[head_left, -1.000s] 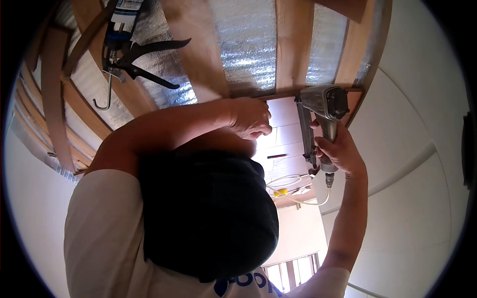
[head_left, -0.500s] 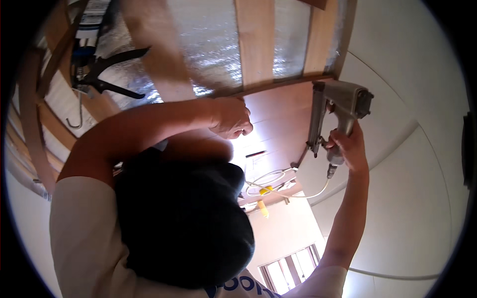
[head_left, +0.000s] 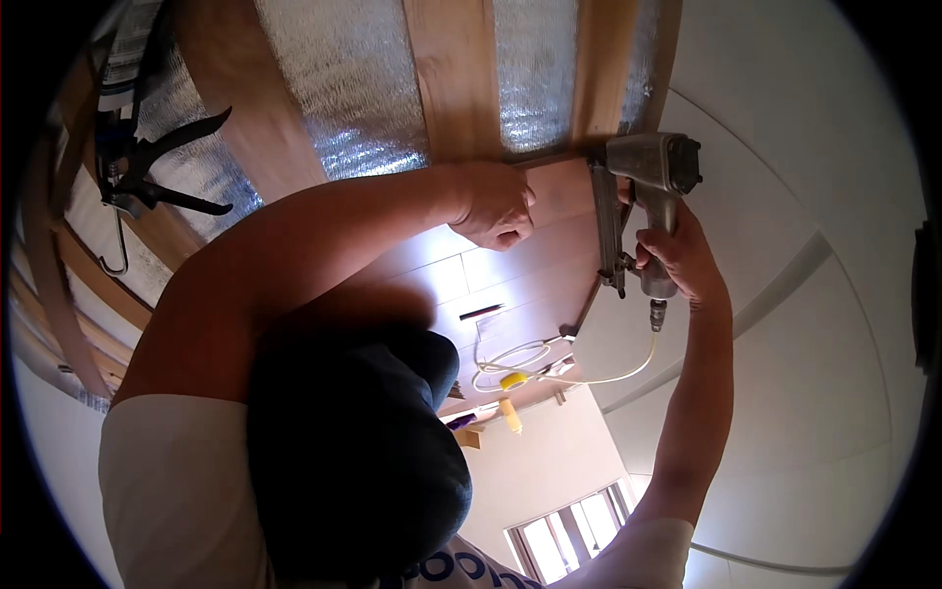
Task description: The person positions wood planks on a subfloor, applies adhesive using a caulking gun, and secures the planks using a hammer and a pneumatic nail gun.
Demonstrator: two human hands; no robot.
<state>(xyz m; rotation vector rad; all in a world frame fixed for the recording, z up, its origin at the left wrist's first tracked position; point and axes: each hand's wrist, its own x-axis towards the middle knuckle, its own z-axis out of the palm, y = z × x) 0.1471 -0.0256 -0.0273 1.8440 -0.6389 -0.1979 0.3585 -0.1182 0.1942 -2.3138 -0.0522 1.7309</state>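
My right hand (head_left: 687,257) is wrapped round the handle of a grey pneumatic nail gun (head_left: 644,162). The gun's nose is at the far edge of the wooden floorboards (head_left: 561,192), by the wall, and its long magazine points back toward me. An air hose (head_left: 620,380) joins the bottom of the handle. To the left of the gun, my left hand (head_left: 494,208) rests on the far edge of the boards with its fingers curled in. Whether anything is inside that hand is hidden.
Beyond the boards, wooden joists (head_left: 451,83) alternate with silvery foil insulation (head_left: 343,79). A black caulking gun (head_left: 137,162) is at far left. A white wall (head_left: 805,187) stands close on the right. A dark thin stick (head_left: 481,312) and a yellow bottle (head_left: 510,416) are nearer me.
My left hand has moved right along the board edge, closer to the nail gun. My right hand still grips the gun. The whole view has shifted a little.
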